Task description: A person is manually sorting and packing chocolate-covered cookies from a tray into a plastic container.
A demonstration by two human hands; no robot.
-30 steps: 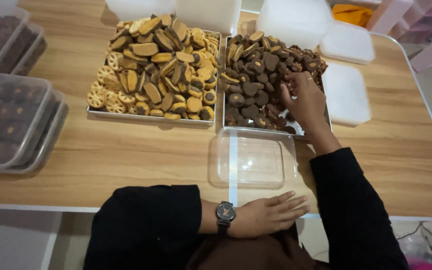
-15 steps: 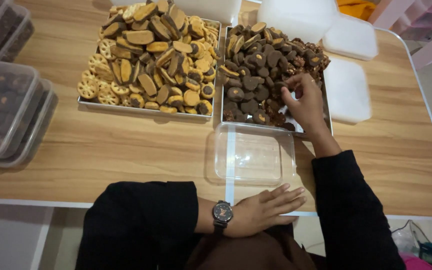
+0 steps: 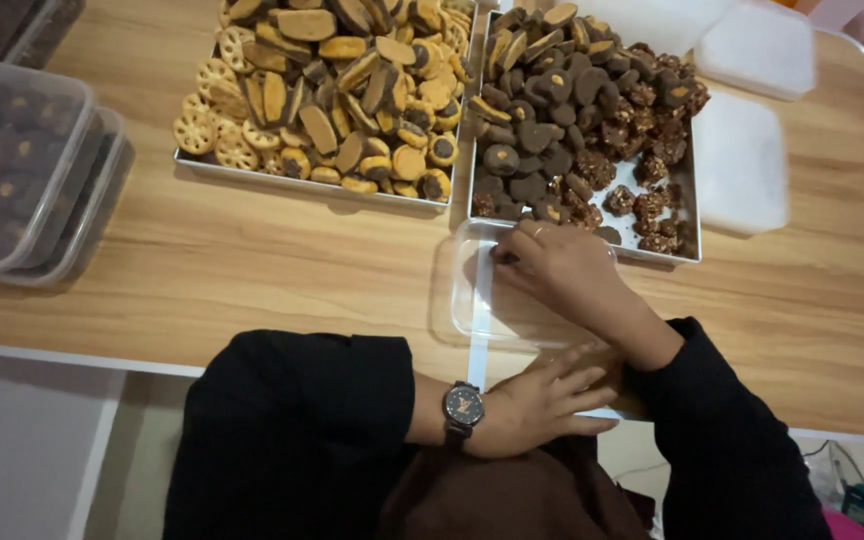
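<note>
- the clear, shallow rectangular plastic container (image 3: 512,300) sits on the light wooden table (image 3: 252,260), just in front of the metal tray of dark chocolate cookies (image 3: 582,130) and close to the table's near edge.
- the right hand (image 3: 557,265) rests inside it, fingers curled toward its far-left corner; whether they pinch a cookie, i cannot tell.
- the left hand (image 3: 542,400), wearing a dark wristwatch (image 3: 463,407), lies open and flat at the container's near rim, holding nothing.
- the container looks light, thin and slippery, likely to flex or skid; the rim or corners seem the firmest hold.
- the cookies look crumbly, best taken gently by their sides.
- a second metal tray of yellow-and-brown cookies (image 3: 332,90), stacked clear boxes of dark sweets (image 3: 22,160) and white plastic lids (image 3: 742,160) crowd the smooth tabletop.
</note>
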